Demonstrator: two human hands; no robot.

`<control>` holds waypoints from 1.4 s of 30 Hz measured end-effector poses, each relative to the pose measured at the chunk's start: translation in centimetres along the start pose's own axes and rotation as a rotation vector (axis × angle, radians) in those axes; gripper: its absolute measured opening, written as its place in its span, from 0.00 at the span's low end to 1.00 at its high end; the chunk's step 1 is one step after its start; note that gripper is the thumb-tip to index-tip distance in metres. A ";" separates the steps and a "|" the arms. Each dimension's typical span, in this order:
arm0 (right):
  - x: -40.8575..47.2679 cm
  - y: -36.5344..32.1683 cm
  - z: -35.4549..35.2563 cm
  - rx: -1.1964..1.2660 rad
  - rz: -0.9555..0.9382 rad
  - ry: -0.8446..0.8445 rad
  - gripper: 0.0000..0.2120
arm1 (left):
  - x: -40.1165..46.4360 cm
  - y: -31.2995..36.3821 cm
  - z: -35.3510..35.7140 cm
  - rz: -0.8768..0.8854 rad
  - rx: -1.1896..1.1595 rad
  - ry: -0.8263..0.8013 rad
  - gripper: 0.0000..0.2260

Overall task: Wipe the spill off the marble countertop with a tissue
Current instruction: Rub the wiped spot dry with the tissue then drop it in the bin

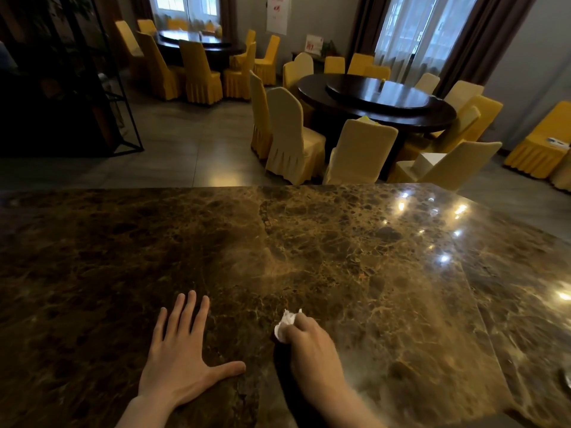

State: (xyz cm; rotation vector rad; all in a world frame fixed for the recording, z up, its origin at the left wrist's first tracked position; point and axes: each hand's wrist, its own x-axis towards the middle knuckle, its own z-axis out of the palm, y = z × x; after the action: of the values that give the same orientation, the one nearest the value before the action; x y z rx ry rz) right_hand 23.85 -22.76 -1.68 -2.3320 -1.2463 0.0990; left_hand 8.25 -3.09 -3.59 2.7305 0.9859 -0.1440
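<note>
A brown veined marble countertop (309,242) fills the lower half of the head view. My right hand (312,350) is closed around a crumpled white tissue (285,325) and presses it onto the stone near the front middle. My left hand (182,353) lies flat on the counter beside it, fingers spread, holding nothing. A hazy smeared streak (386,319) runs across the marble to the right of the tissue. I cannot make out a distinct puddle.
Beyond the counter's far edge (278,186) stand a round dark dining table (377,100) ringed by yellow-covered chairs (293,134) and a second table (194,41) further back. A dark metal shelf (61,88) stands at the left. Light glare (445,233) spots the counter's right side.
</note>
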 end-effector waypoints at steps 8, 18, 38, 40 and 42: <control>4.3 6.3 -3.5 -0.142 0.396 0.259 0.05 | 0.1 0.0 0.2 -0.004 0.010 0.008 0.66; -1.3 0.6 -1.9 -0.071 0.114 0.080 0.08 | 0.0 0.0 0.0 -0.004 0.009 -0.001 0.66; 0.8 0.9 -0.2 0.015 0.279 0.193 0.03 | 0.0 0.0 0.1 -0.008 -0.015 0.005 0.66; -1.3 -2.3 2.3 0.074 0.083 0.081 0.10 | 0.1 0.0 0.1 -0.009 -0.007 -0.008 0.66; -2.1 -1.8 2.0 0.050 -0.018 0.026 0.11 | 0.0 0.0 -0.1 -0.008 -0.003 -0.015 0.66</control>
State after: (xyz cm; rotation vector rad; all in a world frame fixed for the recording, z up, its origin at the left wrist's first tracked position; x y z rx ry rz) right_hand 20.69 -22.87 -2.97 -2.2719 -1.2381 0.0930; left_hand 8.29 -3.05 -3.55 2.7188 0.9919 -0.1638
